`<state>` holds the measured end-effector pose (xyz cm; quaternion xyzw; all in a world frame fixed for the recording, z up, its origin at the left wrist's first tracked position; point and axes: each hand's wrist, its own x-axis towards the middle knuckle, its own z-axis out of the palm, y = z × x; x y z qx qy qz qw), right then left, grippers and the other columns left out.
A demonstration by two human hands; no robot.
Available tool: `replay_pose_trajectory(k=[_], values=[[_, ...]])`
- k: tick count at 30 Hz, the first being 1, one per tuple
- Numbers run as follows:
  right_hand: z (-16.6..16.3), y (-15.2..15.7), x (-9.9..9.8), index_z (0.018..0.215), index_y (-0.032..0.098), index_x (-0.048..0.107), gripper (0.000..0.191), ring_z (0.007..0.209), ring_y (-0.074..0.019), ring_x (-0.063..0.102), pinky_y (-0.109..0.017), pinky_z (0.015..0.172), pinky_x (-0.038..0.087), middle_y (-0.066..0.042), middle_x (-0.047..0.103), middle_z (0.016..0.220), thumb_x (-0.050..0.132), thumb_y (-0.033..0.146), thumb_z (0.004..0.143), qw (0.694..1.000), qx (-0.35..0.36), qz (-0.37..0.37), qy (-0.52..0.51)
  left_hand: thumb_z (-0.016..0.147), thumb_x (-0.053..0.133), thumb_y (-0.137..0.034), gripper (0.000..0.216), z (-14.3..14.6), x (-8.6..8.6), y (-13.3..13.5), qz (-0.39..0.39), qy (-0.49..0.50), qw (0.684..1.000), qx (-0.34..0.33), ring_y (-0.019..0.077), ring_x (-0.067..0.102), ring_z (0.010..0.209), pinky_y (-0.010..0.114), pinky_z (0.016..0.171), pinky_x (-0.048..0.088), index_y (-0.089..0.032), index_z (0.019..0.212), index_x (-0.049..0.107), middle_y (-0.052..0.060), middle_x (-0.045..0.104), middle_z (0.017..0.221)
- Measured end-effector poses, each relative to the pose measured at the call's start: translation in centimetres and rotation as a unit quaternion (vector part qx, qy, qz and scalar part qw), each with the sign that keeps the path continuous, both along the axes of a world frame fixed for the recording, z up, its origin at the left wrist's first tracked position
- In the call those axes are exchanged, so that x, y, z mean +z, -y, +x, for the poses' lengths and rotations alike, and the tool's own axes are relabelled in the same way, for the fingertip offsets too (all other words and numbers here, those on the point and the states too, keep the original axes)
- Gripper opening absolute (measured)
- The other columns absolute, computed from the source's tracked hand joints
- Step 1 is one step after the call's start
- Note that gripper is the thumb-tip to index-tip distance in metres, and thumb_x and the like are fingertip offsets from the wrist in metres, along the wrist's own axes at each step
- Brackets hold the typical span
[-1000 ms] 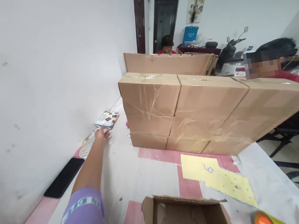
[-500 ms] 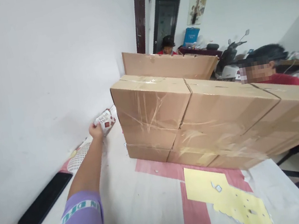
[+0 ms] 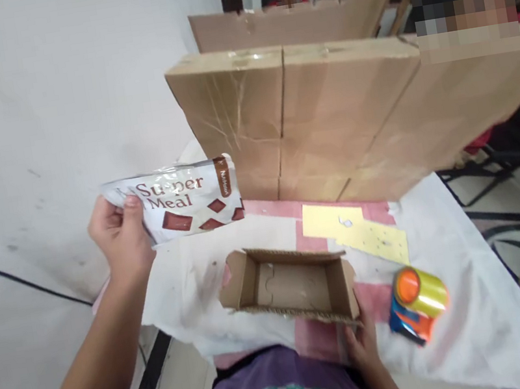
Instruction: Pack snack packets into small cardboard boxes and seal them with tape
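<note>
My left hand point(image 3: 122, 232) grips the left end of a white snack packet point(image 3: 186, 199) printed "Super Meal" with brown squares, thumb on its front. The packet is held up off the table at the left, label facing me. Below and to the right, an open cardboard box point(image 3: 293, 281) rests on the table close to my body; its inside shows bare brown board. My right hand point(image 3: 362, 339) holds this box at its near right corner, with some fingers hidden behind the end flap.
A yellow tape dispenser point(image 3: 426, 292) stands at the right. Yellow paper point(image 3: 354, 229) lies on the white and pink tablecloth point(image 3: 455, 242). A wall of large taped cartons point(image 3: 340, 109) blocks the far side; people sit beyond it. A white wall point(image 3: 30, 112) borders the left.
My left hand has brought the packet back from the far left table edge, nearer to me. The view has tilted down, and my right hand, the whole box and the tape dispenser now show.
</note>
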<state>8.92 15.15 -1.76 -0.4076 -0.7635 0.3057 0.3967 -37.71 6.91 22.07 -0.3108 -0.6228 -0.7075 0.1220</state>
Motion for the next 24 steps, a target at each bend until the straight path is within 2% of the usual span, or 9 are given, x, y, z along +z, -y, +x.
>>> replay_pose_trajectory(k=[4, 6, 9, 11, 14, 16, 19, 22, 24], values=[[0.6, 0.8, -0.4, 0.157, 0.020, 0.037, 0.071, 0.134, -0.0401, 0.054, -0.062, 0.105, 0.047, -0.020, 0.054, 0.147, 0.041, 0.062, 0.100, 0.999, 0.025, 0.022, -0.013, 0.091, 0.073, -0.041, 0.029, 8.6, 0.7, 1.7, -0.062, -0.038, 0.993, -0.098, 0.0088, 0.057, 0.068, 0.019, 0.063, 0.046, -0.013, 0.092, 0.067, 0.000, 0.066, 0.079], [0.1, 0.4, -0.1, 0.157, 0.019, 0.036, 0.070, 0.136, -0.0383, 0.053, -0.060, 0.106, 0.047, -0.020, 0.054, 0.147, 0.041, 0.060, 0.101, 0.999, 0.033, 0.025, -0.021, 0.092, 0.071, -0.039, 0.023, 11.8, -0.1, 1.5, -0.122, -0.041, 0.979, -0.160, 0.0104, 0.058, 0.066, 0.020, 0.060, 0.046, -0.016, 0.089, 0.068, 0.000, 0.068, 0.077], [-0.1, 0.3, 0.2, 0.156, 0.019, 0.038, 0.067, 0.136, -0.0367, 0.054, -0.058, 0.106, 0.049, -0.019, 0.056, 0.146, 0.042, 0.058, 0.101, 0.998, 0.049, 0.033, -0.036, 0.094, 0.065, -0.034, 0.014, 14.9, -1.8, -0.2, -0.164, -0.050, 0.942, -0.288, 0.0150, 0.065, 0.076, 0.025, 0.068, 0.051, -0.020, 0.091, 0.067, 0.003, 0.071, 0.085], [0.1, 0.7, -0.3, 0.157, 0.020, 0.036, 0.066, 0.136, -0.0362, 0.055, -0.056, 0.106, 0.050, -0.019, 0.056, 0.147, 0.044, 0.056, 0.101, 0.998, 0.047, 0.035, -0.033, 0.094, 0.060, -0.028, 0.010, 16.0, -2.5, -1.5, -0.205, -0.064, 0.898, -0.383, 0.0180, 0.068, 0.088, 0.028, 0.078, 0.053, -0.020, 0.094, 0.065, 0.006, 0.072, 0.093], [0.5, 1.2, -1.8, 0.155, 0.020, 0.038, 0.064, 0.133, -0.0359, 0.058, -0.051, 0.101, 0.055, -0.019, 0.058, 0.145, 0.048, 0.052, 0.101, 0.998, 0.029, 0.058, -0.028, 0.091, 0.049, -0.017, 0.014, 16.6, -2.7, -2.8, -0.340, -0.127, 0.802, -0.474, 0.0173, 0.066, 0.083, 0.028, 0.076, 0.051, -0.021, 0.087, 0.062, 0.005, 0.071, 0.089], [0.2, 1.2, -2.8, 0.151, 0.020, 0.045, 0.061, 0.127, -0.0364, 0.062, -0.049, 0.097, 0.057, -0.019, 0.063, 0.138, 0.049, 0.053, 0.100, 0.997, 0.015, 0.068, -0.041, 0.081, 0.047, -0.010, 0.018, 16.4, -2.4, -3.2, -0.438, -0.174, 0.738, -0.483, 0.0170, 0.063, 0.081, 0.027, 0.076, 0.049, -0.021, 0.084, 0.061, 0.002, 0.069, 0.086], [-0.9, 0.7, -2.7, 0.144, 0.019, 0.054, 0.071, 0.118, -0.0392, 0.067, -0.047, 0.093, 0.059, -0.020, 0.067, 0.128, 0.047, 0.070, 0.094, 0.994, 0.041, 0.042, -0.089, 0.065, 0.050, -0.007, 0.037, 16.0, -1.8, -3.4, -0.551, -0.208, 0.653, -0.477, 0.0184, 0.064, 0.087, 0.027, 0.080, 0.049, -0.023, 0.093, 0.068, 0.001, 0.071, 0.093], [-1.9, 0.6, -1.1, 0.143, 0.023, 0.055, 0.082, 0.107, -0.0388, 0.070, -0.046, 0.086, 0.060, -0.018, 0.068, 0.120, 0.039, 0.082, 0.089, 0.986, 0.073, 0.002, -0.148, 0.069, 0.054, -0.013, 0.043, 16.3, -1.2, -3.8, -0.582, -0.223, 0.598, -0.505, 0.0218, 0.067, 0.097, 0.029, 0.087, 0.050, -0.028, 0.103, 0.075, 0.001, 0.075, 0.104], [-2.4, 0.7, -0.1, 0.145, 0.026, 0.054, 0.075, 0.100, -0.0371, 0.072, -0.045, 0.080, 0.061, -0.016, 0.068, 0.117, 0.039, 0.077, 0.091, 0.988, 0.059, 0.005, -0.143, 0.081, 0.053, -0.022, 0.034, 16.6, -1.0, -4.2, -0.574, -0.216, 0.591, -0.524, 0.0229, 0.069, 0.094, 0.029, 0.088, 0.052, -0.032, 0.101, 0.078, -0.001, 0.078, 0.100]])
